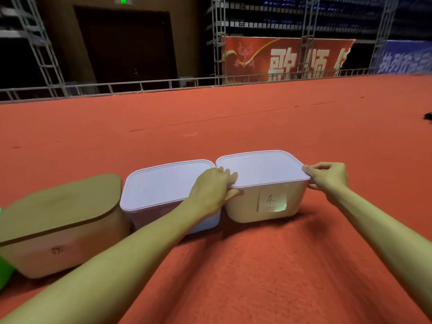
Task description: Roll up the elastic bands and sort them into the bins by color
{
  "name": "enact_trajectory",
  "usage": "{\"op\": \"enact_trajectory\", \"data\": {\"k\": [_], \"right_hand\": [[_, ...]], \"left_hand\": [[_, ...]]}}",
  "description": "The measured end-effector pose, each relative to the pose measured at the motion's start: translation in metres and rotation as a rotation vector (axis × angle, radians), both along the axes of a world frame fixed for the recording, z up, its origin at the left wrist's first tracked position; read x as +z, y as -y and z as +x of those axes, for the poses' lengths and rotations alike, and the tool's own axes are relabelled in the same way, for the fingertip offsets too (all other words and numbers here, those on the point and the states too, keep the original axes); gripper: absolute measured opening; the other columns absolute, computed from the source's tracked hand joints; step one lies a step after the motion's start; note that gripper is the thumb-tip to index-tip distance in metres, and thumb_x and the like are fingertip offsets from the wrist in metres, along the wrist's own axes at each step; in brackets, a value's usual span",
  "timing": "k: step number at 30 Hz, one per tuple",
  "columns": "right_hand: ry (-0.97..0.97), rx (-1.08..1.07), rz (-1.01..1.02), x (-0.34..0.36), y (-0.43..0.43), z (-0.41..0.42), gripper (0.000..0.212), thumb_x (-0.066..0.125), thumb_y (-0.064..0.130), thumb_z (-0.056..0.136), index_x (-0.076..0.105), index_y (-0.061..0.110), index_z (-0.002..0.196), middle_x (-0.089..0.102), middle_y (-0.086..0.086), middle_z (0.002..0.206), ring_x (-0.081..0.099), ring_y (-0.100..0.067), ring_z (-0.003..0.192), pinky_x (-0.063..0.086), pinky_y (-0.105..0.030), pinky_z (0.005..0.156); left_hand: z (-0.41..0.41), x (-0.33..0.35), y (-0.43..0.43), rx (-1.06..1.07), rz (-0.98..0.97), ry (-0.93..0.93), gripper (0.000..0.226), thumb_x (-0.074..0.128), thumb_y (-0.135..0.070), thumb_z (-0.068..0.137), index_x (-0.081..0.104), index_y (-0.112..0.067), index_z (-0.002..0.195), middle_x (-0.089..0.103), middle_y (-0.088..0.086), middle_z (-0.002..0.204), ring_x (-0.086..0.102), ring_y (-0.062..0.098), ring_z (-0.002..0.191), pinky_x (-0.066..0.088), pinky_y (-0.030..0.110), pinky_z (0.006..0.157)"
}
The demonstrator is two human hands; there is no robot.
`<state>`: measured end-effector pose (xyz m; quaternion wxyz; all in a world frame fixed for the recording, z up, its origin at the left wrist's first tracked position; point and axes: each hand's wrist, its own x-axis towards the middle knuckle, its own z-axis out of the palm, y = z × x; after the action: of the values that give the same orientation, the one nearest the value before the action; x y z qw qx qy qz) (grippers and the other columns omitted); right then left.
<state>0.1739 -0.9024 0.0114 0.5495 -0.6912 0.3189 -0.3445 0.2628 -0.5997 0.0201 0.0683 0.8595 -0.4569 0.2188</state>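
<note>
Both forearms reach from the frame's bottom to the labelled bin [247, 208] at centre right: the left hand [214, 187] curls over its white lid's [261, 167] left edge, the right hand [327, 175] pinches the right edge. Opening bins seems the step in hand; next, an even lift. No elastic bands show. A white-lidded bin [161, 183] and a tan-lidded bin [60, 202] sit leftward.
</note>
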Motion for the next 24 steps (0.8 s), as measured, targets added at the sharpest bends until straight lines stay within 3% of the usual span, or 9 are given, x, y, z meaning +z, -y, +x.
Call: {"op": "enact_trajectory", "data": {"k": [3,6,11,14,18,21,22,24], "right_hand": [[-0.018,0.026,0.063,-0.007,0.0,0.001,0.021,0.081,0.017,0.083,0.067,0.009,0.069,0.07,-0.015,0.079,0.068,-0.027,0.066,0.064,-0.044,0.07],[0.01,0.045,0.134,-0.013,0.0,0.0,0.028,0.076,0.018,0.089,0.063,0.01,0.067,0.064,-0.014,0.078,0.062,-0.024,0.068,0.063,-0.043,0.072],[0.042,0.012,0.105,-0.012,-0.008,-0.001,0.014,0.075,0.016,0.088,0.073,0.014,0.074,0.071,-0.012,0.081,0.064,-0.022,0.071,0.058,-0.035,0.067],[0.01,0.022,0.095,-0.013,-0.006,-0.002,0.007,0.075,0.022,0.083,0.079,0.017,0.08,0.077,-0.012,0.087,0.071,-0.027,0.073,0.063,-0.043,0.07],[-0.111,0.049,0.077,-0.007,-0.001,0.002,0.021,0.074,0.03,0.086,0.08,0.012,0.095,0.077,-0.013,0.089,0.073,-0.03,0.074,0.063,-0.044,0.068],[-0.19,-0.032,-0.035,0.004,-0.006,-0.003,0.053,0.058,0.053,0.092,0.074,0.003,0.096,0.073,-0.025,0.098,0.07,-0.044,0.096,0.059,-0.05,0.079],[-0.199,-0.113,-0.098,0.009,-0.009,-0.005,0.063,0.052,0.058,0.093,0.071,-0.001,0.1,0.07,-0.028,0.104,0.065,-0.047,0.105,0.053,-0.049,0.086],[-0.136,-0.277,-0.201,0.024,-0.031,-0.015,0.056,0.05,0.055,0.098,0.066,0.001,0.1,0.068,-0.026,0.105,0.06,-0.044,0.108,0.046,-0.045,0.087]], "left_hand": [[0.005,-0.009,-0.004,-0.034,0.124,0.114,0.055,0.034,-0.05,0.1,0.057,-0.008,0.128,0.063,0.011,0.117,0.056,0.034,0.11,0.042,0.043,0.089],[0.009,-0.006,-0.006,0.031,0.22,0.06,0.07,0.01,-0.05,0.102,0.039,-0.007,0.149,0.048,0.012,0.149,0.041,0.033,0.14,0.035,0.045,0.111],[0.013,0.005,-0.001,0.056,0.283,-0.057,0.058,0.023,-0.042,0.11,0.027,-0.006,0.155,0.032,0.012,0.162,0.024,0.032,0.152,0.024,0.047,0.12],[0.01,0.006,0.002,0.07,0.296,-0.071,0.055,0.024,-0.04,0.11,0.03,-0.005,0.152,0.034,0.012,0.161,0.024,0.032,0.152,0.023,0.049,0.121],[0.001,0.015,0.005,0.113,0.302,-0.193,0.058,0.021,-0.042,0.11,0.025,-0.006,0.156,0.028,0.014,0.164,0.018,0.03,0.154,0.018,0.05,0.122],[-0.007,0.03,0.0,0.107,0.152,-0.367,0.064,0.021,-0.047,0.109,0.008,-0.015,0.163,0.006,0.01,0.171,0.002,0.023,0.158,0.005,0.048,0.127],[-0.011,0.035,-0.004,0.091,0.03,-0.412,0.064,0.023,-0.049,0.109,0.013,-0.018,0.163,0.009,0.008,0.171,0.005,0.022,0.158,0.007,0.045,0.127],[-0.021,0.04,-0.019,0.094,-0.305,-0.443,0.054,0.029,-0.053,0.107,0.046,-0.022,0.148,0.043,0.002,0.157,0.033,0.024,0.149,0.026,0.042,0.12]]}}
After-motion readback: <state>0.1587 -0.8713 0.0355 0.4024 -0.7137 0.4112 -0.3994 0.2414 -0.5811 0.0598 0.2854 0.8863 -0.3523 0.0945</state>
